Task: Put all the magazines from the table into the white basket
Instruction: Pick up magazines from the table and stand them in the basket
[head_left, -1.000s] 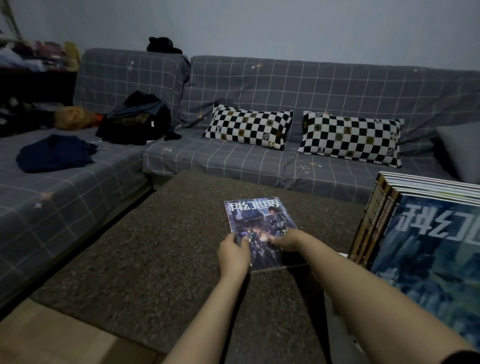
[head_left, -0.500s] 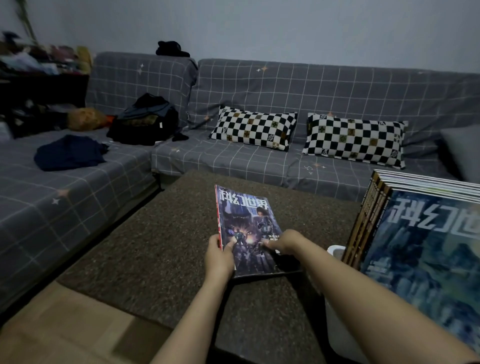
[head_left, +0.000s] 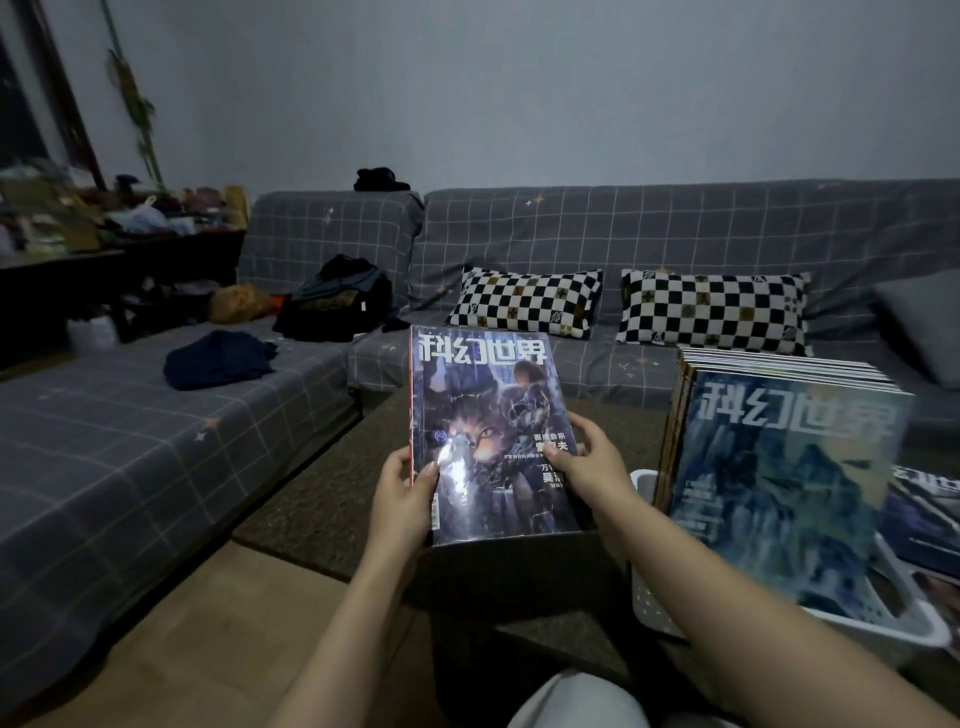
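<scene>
The left hand (head_left: 402, 491) grips the lower left edge of a glossy blue-and-purple magazine with a cat figure on its cover (head_left: 488, 431): the thumb lies on the front cover near the red spine edge, and the remaining fingers curl behind the magazine, out of sight. The right hand (head_left: 592, 462) grips the lower right edge of the same magazine, thumb pressed on the cover and fingers wrapped round the right margin. The magazine is held upright, cover facing the camera, raised clear of the dark brown textured table (head_left: 322, 499), which lies below and behind it. A bright glare spot sits on the cover just beside the left thumb. To the right of the held magazine, a stack of similar magazines with a blue mountain cover in front (head_left: 779, 478) stands on edge inside a white perforated plastic basket (head_left: 883, 631); the stack leans slightly, and its front cover is blurred. The basket sits at the near right of the scene, just beside the right forearm. Further magazine covers show at the far right edge, but whether they lie in the basket cannot be told. Beyond the table runs a grey grid-patterned corner sofa (head_left: 571, 234), carrying two black-and-white checkered cushions (head_left: 524, 301), a dark backpack (head_left: 337, 301) and a folded dark blue garment (head_left: 218, 358) on its left section.
</scene>
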